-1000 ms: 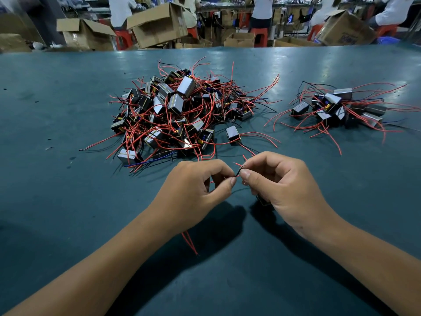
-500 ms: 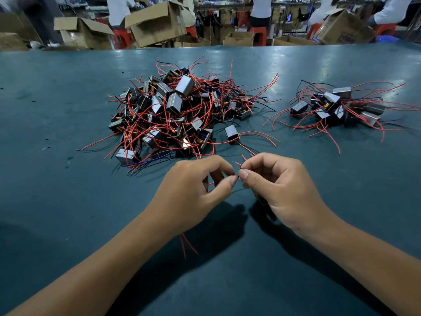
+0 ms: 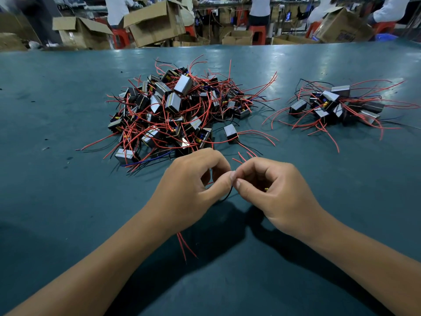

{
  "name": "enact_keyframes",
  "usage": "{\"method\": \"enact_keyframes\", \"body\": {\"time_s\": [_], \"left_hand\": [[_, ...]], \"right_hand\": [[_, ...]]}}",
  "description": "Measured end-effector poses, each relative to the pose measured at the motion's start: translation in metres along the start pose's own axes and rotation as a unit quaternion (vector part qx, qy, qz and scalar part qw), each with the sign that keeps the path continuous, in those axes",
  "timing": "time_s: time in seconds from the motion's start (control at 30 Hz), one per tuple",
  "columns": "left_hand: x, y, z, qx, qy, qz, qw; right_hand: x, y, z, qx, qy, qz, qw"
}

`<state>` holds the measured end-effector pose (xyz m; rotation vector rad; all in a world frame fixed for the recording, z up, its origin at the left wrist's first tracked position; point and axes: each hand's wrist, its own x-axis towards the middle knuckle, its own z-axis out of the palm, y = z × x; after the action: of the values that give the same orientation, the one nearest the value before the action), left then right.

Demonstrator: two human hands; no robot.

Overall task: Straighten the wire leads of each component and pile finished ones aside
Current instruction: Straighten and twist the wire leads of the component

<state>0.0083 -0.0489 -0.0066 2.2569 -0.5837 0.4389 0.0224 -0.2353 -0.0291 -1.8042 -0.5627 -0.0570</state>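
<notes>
Two bare forearms reach in from the bottom edge over a dark teal tabletop (image 3: 57, 201), and the hands meet near the middle. The left hand (image 3: 189, 185) has its fingers curled, thumb and forefinger pinching a thin black wire (image 3: 229, 195) that loops down between the two hands. The right hand (image 3: 273, 190) is curled too, its thumb and forefinger pinching the same wire right against the left fingertips. The part the wire belongs to is mostly hidden inside the right palm; only a speck of yellow shows there. Two red wires (image 3: 185, 247) trail out from under the left wrist toward the viewer, and a few red wire ends poke up just behind the right knuckles.

Just beyond the hands lies a big tangled heap (image 3: 173, 112) of small black and silver blocks with red, black and blue wires. One single block (image 3: 230, 132) sits at the heap's right edge. Well apart to the right lies a smaller pile (image 3: 335, 106) of the same blocks.

Past the far edge of the tabletop stand open cardboard boxes (image 3: 155, 23), red stools and several seated people.
</notes>
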Motion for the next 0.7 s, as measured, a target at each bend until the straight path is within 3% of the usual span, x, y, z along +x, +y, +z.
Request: {"method": "enact_keyframes", "body": {"time_s": [0.13, 0.27, 0.33, 0.4, 0.53, 0.6, 0.7], "left_hand": [[0.001, 0.0, 0.002, -0.14, -0.037, -0.088, 0.986], [0.002, -0.003, 0.004, -0.279, -0.047, -0.238, 0.929], [0.002, -0.003, 0.004, -0.308, -0.062, -0.269, 0.91], [0.001, -0.005, 0.002, -0.27, -0.058, -0.239, 0.931], [0.001, -0.015, -0.015, -0.132, -0.027, -0.053, 0.989], [0.001, -0.021, -0.021, -0.046, -0.038, 0.039, 0.997], [0.003, -0.026, -0.02, 0.008, -0.055, 0.107, 0.993]], "right_hand": [[-0.002, -0.002, 0.0, -0.027, -0.005, -0.035, 0.999], [-0.003, -0.005, 0.001, -0.057, -0.013, -0.065, 0.996], [-0.003, -0.006, 0.001, -0.071, -0.021, -0.075, 0.994], [-0.003, -0.006, 0.001, -0.08, -0.023, -0.082, 0.993], [0.0, -0.006, -0.003, -0.069, -0.017, -0.076, 0.995], [0.0, -0.005, -0.004, -0.061, -0.024, -0.072, 0.995], [0.0, -0.005, -0.004, -0.049, -0.033, -0.066, 0.996]]}}
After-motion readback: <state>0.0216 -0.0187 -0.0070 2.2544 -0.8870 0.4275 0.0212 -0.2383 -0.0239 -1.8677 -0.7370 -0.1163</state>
